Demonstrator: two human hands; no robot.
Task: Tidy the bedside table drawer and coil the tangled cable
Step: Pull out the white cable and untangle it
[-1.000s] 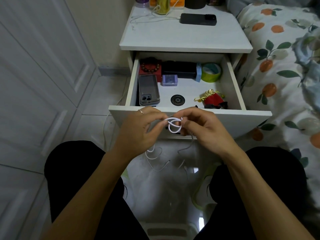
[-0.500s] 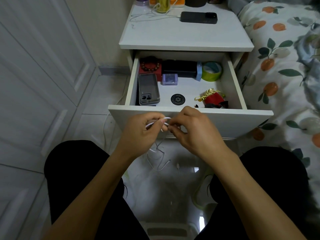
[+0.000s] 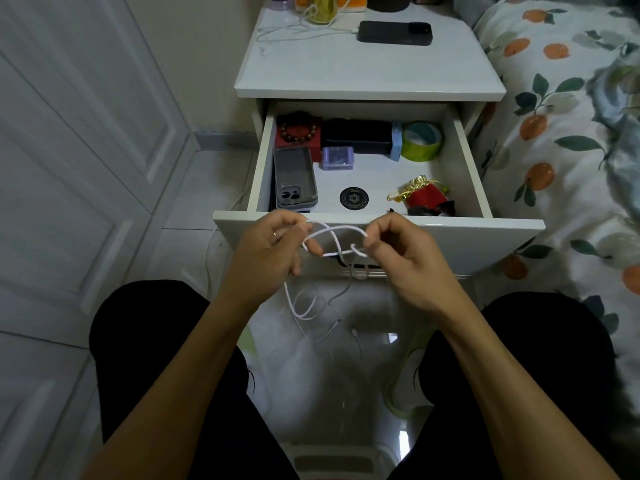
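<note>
A thin white cable (image 3: 334, 242) is stretched in crossed loops between my hands, just in front of the open drawer (image 3: 450, 233) of the white bedside table (image 3: 367, 74). My left hand (image 3: 270, 254) pinches its left end of the loops. My right hand (image 3: 405, 258) pinches the right end. The rest of the cable hangs down between my knees, its plug ends near the floor. In the drawer lie a phone case (image 3: 295, 178), a red box with a bead bracelet (image 3: 298, 131), a black case (image 3: 356, 135), a small purple box (image 3: 337, 157), a tape roll (image 3: 420, 140), a round black disc (image 3: 353, 198) and a red pouch (image 3: 424, 195).
On the table top lie a black phone (image 3: 394, 32) on a charging cable and some bottles at the back. White wardrobe doors (image 3: 69, 150) stand at the left. A floral bed cover (image 3: 571, 150) fills the right. A stool or bin (image 3: 332, 459) sits below, between my legs.
My hands were close together on the cable half a second ago. They have now drawn apart sideways, spreading the cable into wider crossed loops.
</note>
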